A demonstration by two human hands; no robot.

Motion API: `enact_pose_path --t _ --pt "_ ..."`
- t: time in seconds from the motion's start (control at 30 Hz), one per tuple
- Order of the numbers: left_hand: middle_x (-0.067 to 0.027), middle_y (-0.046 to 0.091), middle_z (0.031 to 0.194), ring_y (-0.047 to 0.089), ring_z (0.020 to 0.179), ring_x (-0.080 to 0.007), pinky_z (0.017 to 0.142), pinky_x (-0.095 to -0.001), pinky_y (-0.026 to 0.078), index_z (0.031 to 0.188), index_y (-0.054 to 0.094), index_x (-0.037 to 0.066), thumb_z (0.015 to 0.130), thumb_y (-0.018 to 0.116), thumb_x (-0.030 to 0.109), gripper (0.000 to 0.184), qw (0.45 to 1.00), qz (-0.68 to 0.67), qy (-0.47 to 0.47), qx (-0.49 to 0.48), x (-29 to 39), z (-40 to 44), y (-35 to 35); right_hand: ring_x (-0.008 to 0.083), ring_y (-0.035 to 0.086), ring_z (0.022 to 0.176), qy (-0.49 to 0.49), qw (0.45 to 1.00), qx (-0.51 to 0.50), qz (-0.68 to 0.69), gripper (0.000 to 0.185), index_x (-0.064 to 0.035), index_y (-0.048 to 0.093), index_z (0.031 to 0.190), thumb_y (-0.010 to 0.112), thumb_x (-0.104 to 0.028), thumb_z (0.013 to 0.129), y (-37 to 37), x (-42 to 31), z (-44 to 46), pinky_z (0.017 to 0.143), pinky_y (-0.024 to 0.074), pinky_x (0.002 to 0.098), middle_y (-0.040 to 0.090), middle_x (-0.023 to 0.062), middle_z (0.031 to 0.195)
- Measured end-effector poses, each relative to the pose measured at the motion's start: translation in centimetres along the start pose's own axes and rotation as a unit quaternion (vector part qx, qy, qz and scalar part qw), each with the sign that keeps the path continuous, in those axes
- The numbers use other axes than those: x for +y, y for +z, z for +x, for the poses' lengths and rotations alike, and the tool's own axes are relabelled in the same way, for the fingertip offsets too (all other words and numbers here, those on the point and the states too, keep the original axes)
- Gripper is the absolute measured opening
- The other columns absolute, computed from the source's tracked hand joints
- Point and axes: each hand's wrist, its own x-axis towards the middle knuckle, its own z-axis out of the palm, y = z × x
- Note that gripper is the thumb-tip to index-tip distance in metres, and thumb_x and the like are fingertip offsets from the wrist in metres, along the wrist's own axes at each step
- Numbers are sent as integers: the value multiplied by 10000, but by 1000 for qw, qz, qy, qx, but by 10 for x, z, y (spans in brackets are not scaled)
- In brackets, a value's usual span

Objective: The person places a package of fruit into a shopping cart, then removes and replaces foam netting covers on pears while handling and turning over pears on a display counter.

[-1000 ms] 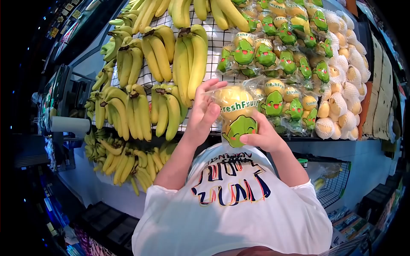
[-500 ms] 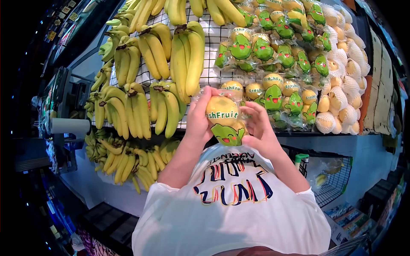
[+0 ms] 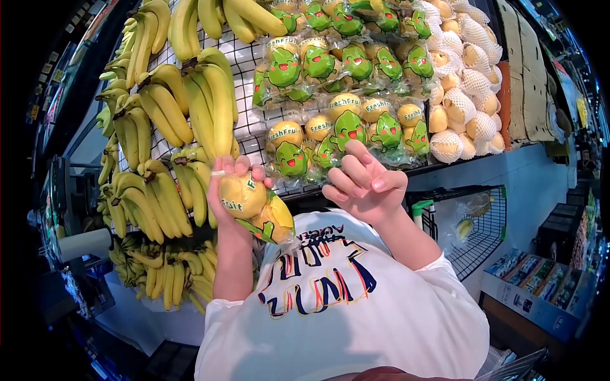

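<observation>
My left hand (image 3: 230, 181) is wrapped round a clear printed bag of yellow fruit (image 3: 244, 198). The bag tilts down to the right in front of my shirt, with its green cartoon print partly turned away. My right hand (image 3: 368, 184) is apart from the bag, palm up and empty, its fingers loosely bent and spaced. Just beyond it lie more bagged fruits (image 3: 346, 127) of the same print. A bunch of bananas (image 3: 213, 108) lies behind my left hand.
Fruits in white foam nets (image 3: 460, 105) fill the display's right end. Lower bananas (image 3: 168, 276) sit below at left, near a white roll (image 3: 86, 246). A wire shopping cart (image 3: 480, 232) with a bagged item stands at right, beyond it a box of packages (image 3: 534, 286).
My left hand has brought the bag down and left, turning it. My right hand has come off the bag. The view has shifted right, so the display appears further left.
</observation>
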Motion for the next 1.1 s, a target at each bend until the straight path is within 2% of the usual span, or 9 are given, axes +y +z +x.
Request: enact_pose_path --t 0.4,0.7,1.1 --pt "-64 557 899 585 903 -308 837 -523 555 896 532 98 1086 280 309 379 996 -39 -41 -73 -5 2 -3 172 512 755 -5 1000 -22 -18 317 -160 425 927 613 6 733 6 10 3 716 364 327 480 -10 721" --pt "-69 556 911 585 927 -314 851 -526 568 893 540 84 1082 275 297 389 995 -39 -42 -86 -7 0 1 164 506 766 13 1000 -26 1 313 -162 440 922 596 23 724 6 10 5 736 379 325 442 -14 720" --pt "-56 555 885 591 915 -287 849 -493 573 868 521 114 1078 316 320 359 997 -11 -46 -68 -11 1 4 135 398 674 29 999 -11 13 394 -172 422 878 523 149 672 2 8 4 680 363 303 381 -24 710"
